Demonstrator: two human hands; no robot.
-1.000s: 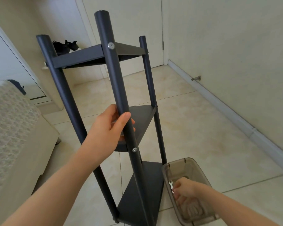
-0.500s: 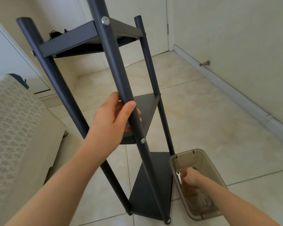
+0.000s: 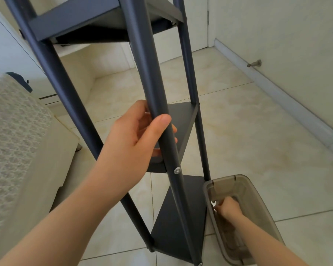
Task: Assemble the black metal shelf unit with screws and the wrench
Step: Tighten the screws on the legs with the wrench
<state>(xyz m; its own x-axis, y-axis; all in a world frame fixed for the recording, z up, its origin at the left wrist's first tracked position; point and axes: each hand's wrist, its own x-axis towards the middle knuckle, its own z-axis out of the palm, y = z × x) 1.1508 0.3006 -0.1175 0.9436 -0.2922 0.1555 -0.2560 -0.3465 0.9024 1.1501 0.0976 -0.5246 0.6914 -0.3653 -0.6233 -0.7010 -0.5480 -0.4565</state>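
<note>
The biggest risk looks like the shelf unit (image 3: 177,227) tipping or twisting. It is tall and narrow, stands on smooth floor tiles (image 3: 258,141), and only one hand steadies it. If the grip slackens while the other hand is busy low down, the frame could skid or lean towards the plastic bin (image 3: 258,196). The small flat wrench (image 3: 213,203) could also slip from the fingers as it comes over the bin's rim and drop back among the contents, which are too dim to make out. Pulling hard on the front post (image 3: 142,54) might strain the joints if any screw is not yet tight. Only the screw (image 3: 177,170) at the middle shelf (image 3: 183,120) shows clearly.

The left hand (image 3: 131,143) grips the front post just above the middle shelf. Its thumb lies across the near face and its fingers curl round behind, with the forearm rising from the lower left. The right hand (image 3: 228,209) reaches down into the bin with its fingers closed on the wrench, whose open head pokes up beside the near wall.

The unit stands upright on the floor with its three triangular shelves in place. The bin sits just beside the right corner of the bottom shelf.
</note>
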